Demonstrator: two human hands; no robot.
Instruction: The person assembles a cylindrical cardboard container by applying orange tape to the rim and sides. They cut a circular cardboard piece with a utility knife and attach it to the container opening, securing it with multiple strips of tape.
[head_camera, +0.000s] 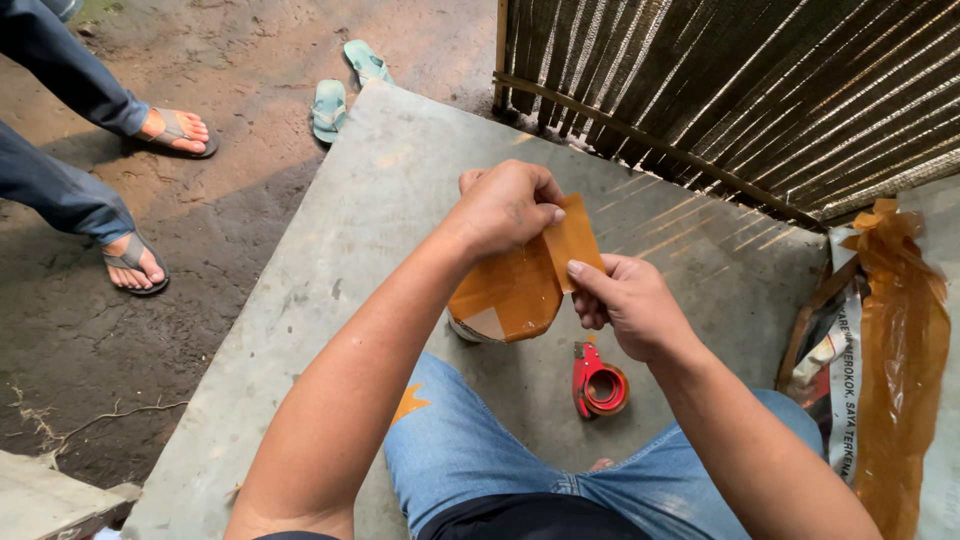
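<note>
We sit on a grey concrete slab (370, 220), and we take it as our landmark. It lies on bare dirt ground (120, 310), with a woven bamboo screen (740, 90) rising along its far right edge. Off the slab's left side another person stands, only jeans and sandalled feet (135, 262) in view. At its far corner a pair of pale green flip-flops (345, 85) sits on the dirt, likely left there so the slab stays clean. At the slab's right edge a bundle wrapped in crumpled amber film (900, 370) leans beside a printed sack.

Above the middle of the slab, over our knees, we hold a small rounded package (505, 300) already covered in brown packing tape. Our left hand (505, 210) curls over its top, the grip clenched on the package and the near end of a tape strip (573, 240), probably to pin that end down. Our right hand (630, 305) pinches the strip's free end between thumb and fingers, so this grip is grasping the tape, held taut and a little off the surface so that it does not stick early.

On the slab between our legs, just below the package, lies a red tape dispenser (597, 382), set down within easy reach while both hands are busy.
</note>
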